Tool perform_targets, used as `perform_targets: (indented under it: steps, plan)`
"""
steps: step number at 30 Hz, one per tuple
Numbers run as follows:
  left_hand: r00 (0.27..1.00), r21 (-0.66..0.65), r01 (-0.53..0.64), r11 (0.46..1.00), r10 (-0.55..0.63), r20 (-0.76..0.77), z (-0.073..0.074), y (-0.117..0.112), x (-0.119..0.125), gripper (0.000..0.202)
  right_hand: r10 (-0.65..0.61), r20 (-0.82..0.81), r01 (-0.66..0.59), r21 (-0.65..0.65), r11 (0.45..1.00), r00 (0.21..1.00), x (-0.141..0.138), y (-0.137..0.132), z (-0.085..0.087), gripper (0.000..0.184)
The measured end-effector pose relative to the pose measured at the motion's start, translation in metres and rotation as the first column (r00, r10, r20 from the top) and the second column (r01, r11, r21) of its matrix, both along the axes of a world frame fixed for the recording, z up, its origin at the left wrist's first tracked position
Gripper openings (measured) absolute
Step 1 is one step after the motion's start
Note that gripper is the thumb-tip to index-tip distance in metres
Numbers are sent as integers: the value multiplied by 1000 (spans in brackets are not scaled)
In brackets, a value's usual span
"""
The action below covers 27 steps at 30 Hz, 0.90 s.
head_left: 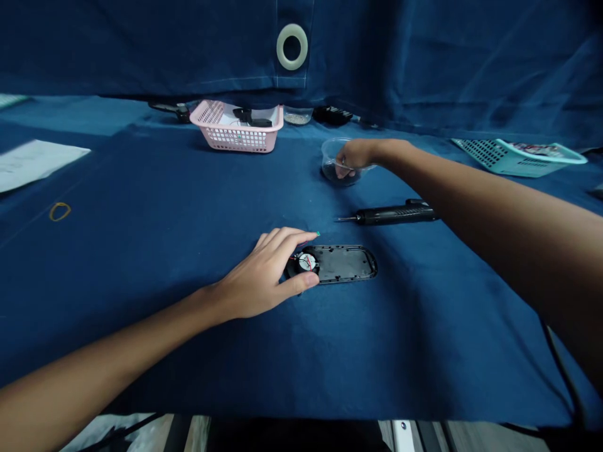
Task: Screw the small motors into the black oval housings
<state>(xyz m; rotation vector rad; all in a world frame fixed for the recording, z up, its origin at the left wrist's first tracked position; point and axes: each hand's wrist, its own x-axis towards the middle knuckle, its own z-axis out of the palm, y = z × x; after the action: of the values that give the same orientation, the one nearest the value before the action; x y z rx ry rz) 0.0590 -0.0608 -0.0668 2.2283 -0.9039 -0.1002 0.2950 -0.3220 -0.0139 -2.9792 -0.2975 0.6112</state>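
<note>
Blue cloth; left hand grips black casing, right hand seemingly in cup

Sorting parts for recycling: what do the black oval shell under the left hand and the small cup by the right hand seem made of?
Black oval shell: likely moulded plastic, matt, with small raised details inside. Small cup: see-through with a glossy rim, probably thin clear plastic, though glass cannot be ruled out.
</note>
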Motion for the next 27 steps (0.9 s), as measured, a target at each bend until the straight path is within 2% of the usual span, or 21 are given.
perform_targets:
  steps: [3,5,7,9,12,13,14,15,17,18,20,22,25,27]
  plan:
    - [999,-49,-36,998,37,16,1,2,4,46,2,66,-4,31,1000,998,1,-3,2,28]
    - [997,-85,-61,995,64,33,2,4,7,43,-8,140,-7,106,994,990,-2,-6,7,29]
    - [991,-135,-91,987,103,81,6,7,12,42,-37,239,-20,233,972,970,-14,-5,14,24]
    - [966,-209,-144,967,183,184,13,9,17,42,-83,335,-63,403,913,939,-37,1,22,18]
    - [896,-374,-197,906,322,307,27,10,26,38,-114,384,-173,636,752,916,-95,21,27,21]
    - [886,-430,-186,884,340,316,31,8,27,37,-100,371,-215,713,667,923,-118,29,26,20]
    - [885,-477,-161,864,341,318,35,6,28,37,-65,264,-210,874,437,962,-141,36,25,18]
    - [886,-512,-133,848,333,323,38,2,29,36,-14,162,-153,954,258,987,-163,43,24,18]
    - [869,-536,-84,840,325,373,41,-6,27,27,29,0,-1,998,55,1000,-197,54,20,16]
    - [849,-530,-76,845,334,410,41,-11,25,20,44,-78,79,997,-17,996,-209,57,19,15]
    - [803,-537,-79,840,373,464,41,-20,20,10,54,-210,215,970,-117,976,-224,61,17,12]
    - [777,-551,-86,830,402,485,42,-26,15,11,49,-306,310,932,-190,951,-230,62,17,10]
    - [721,-489,-64,870,379,580,45,-30,8,12,86,-421,428,860,-279,903,-234,62,18,10]
    - [694,-443,-89,892,375,614,47,-31,5,8,149,-481,503,806,-312,864,-236,63,20,11]
